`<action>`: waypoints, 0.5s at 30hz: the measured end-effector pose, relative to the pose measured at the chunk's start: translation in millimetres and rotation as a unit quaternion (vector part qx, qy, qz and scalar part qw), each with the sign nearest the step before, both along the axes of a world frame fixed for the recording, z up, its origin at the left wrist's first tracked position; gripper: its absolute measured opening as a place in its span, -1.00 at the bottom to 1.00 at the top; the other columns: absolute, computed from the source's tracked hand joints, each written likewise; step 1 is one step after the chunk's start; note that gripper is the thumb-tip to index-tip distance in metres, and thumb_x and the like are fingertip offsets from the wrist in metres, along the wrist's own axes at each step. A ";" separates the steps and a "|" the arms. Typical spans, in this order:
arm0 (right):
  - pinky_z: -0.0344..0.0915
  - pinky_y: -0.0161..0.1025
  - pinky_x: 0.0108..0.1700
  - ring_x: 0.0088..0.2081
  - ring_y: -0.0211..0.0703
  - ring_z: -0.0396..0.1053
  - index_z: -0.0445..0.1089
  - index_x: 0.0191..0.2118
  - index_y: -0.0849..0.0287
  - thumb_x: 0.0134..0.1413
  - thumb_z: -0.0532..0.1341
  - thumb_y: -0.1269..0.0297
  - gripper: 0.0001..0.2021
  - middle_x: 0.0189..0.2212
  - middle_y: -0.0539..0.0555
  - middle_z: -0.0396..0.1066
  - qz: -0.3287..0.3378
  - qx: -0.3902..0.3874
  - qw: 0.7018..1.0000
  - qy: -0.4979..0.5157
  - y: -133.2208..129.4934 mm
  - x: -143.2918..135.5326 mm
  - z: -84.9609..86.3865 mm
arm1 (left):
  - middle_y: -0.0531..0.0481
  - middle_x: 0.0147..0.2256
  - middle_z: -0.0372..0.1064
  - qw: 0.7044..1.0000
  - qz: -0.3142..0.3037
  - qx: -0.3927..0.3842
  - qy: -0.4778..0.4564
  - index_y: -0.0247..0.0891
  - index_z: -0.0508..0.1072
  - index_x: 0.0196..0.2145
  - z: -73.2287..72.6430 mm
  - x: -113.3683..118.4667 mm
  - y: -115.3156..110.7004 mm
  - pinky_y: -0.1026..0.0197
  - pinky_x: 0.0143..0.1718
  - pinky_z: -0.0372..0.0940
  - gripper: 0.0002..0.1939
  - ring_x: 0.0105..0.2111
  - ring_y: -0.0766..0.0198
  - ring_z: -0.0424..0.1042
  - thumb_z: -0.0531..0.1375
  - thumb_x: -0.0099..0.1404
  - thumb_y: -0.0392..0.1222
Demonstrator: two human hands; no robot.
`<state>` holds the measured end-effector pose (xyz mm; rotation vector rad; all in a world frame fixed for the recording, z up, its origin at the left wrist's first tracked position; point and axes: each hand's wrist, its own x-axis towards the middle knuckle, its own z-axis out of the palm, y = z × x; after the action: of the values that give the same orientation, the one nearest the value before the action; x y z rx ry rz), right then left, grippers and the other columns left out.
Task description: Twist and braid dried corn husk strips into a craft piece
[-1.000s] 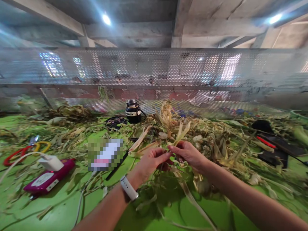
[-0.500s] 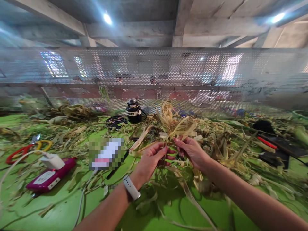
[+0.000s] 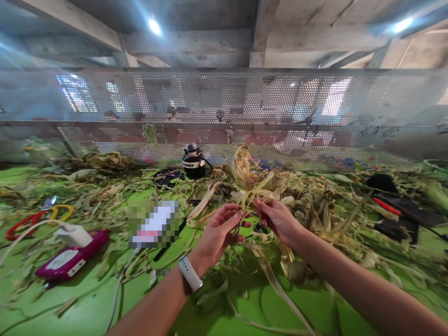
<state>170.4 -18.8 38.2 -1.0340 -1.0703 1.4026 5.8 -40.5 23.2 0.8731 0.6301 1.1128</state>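
A bundle of dry, pale husk strips [image 3: 241,175] rises just beyond my hands at the middle of the green table. My left hand [image 3: 224,226], with a white band on its wrist, pinches the lower ends of thin strips between thumb and fingers. To its right, my right hand [image 3: 273,215] has thumb and fingertips closed on a husk strip at the bundle's lower right. The two hands are close but apart. Long loose strips [image 3: 275,280] trail on the table below them.
Husk scraps litter the green table [image 3: 196,312]. At left are red-and-yellow scissors [image 3: 30,224], a magenta power bank [image 3: 72,259] with a white charger [image 3: 74,234], and a blurred phone [image 3: 154,225]. A black jar [image 3: 193,162] stands behind, before a perforated screen [image 3: 217,98].
The view has shifted slightly. My left fingers have closed up a little around the strips, and my right hand has barely moved.
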 end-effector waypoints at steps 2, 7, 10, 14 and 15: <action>-0.02 -0.43 -0.69 -0.73 -0.48 0.03 0.20 -0.66 0.20 -0.37 0.38 0.02 -0.58 -0.77 -0.15 0.14 -0.010 -0.009 1.000 -0.001 1.1 0.3 -0.8 | 0.04 -0.34 0.46 1.000 -0.023 -0.018 -0.008 -0.18 0.36 -0.31 -0.2 -0.5 -0.5 0.35 -0.56 0.29 -0.76 -0.40 0.28 0.47 0.31 0.06 -0.18; -0.02 -0.43 -0.68 -0.72 -0.47 0.05 0.23 -0.68 0.22 -0.35 0.35 0.17 -0.70 -0.77 -0.13 0.18 0.002 -0.005 1.000 0.006 -2.3 -1.0 2.7 | 0.06 -0.42 0.41 0.999 -0.042 -0.026 -0.011 -0.25 0.38 -0.41 -1.4 0.1 -1.6 0.25 -0.38 0.34 -0.77 -0.40 0.29 0.43 0.35 -0.01 -0.20; -0.02 -0.42 -0.67 -0.72 -0.45 0.07 0.23 -0.69 0.22 -0.31 0.26 0.29 -0.80 -0.77 -0.12 0.17 0.010 -0.016 1.000 0.000 -6.5 -2.0 5.5 | 0.09 -0.47 0.39 0.999 -0.030 0.004 0.026 -0.29 0.41 -0.46 -3.7 1.6 -0.6 0.32 -0.34 0.27 -0.76 -0.45 0.39 0.37 0.39 -0.08 -0.23; -0.01 -0.41 -0.66 -0.72 -0.43 0.08 0.27 -0.63 0.22 -0.24 0.19 0.28 -0.86 -0.76 -0.10 0.20 0.068 -0.013 0.998 0.011 -9.7 -1.4 6.6 | 0.08 -0.49 0.39 0.997 -0.007 0.048 0.063 -0.32 0.45 -0.50 -5.2 2.7 1.8 0.35 -0.32 0.19 -0.78 -0.44 0.42 0.32 0.39 -0.09 -0.22; -0.02 -0.41 -0.66 -0.72 -0.44 0.07 0.27 -0.63 0.22 -0.22 0.21 0.27 -0.84 -0.75 -0.11 0.20 0.078 -0.010 0.997 0.009 -9.8 -1.2 6.4 | 0.08 -0.48 0.39 0.997 -0.003 0.054 0.061 -0.32 0.45 -0.50 -5.0 2.8 2.0 0.34 -0.30 0.19 -0.78 -0.44 0.42 0.31 0.39 -0.08 -0.21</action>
<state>169.2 -28.6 44.6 -0.9675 -1.1466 1.5462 8.6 -38.5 18.2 1.0406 0.6726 1.1015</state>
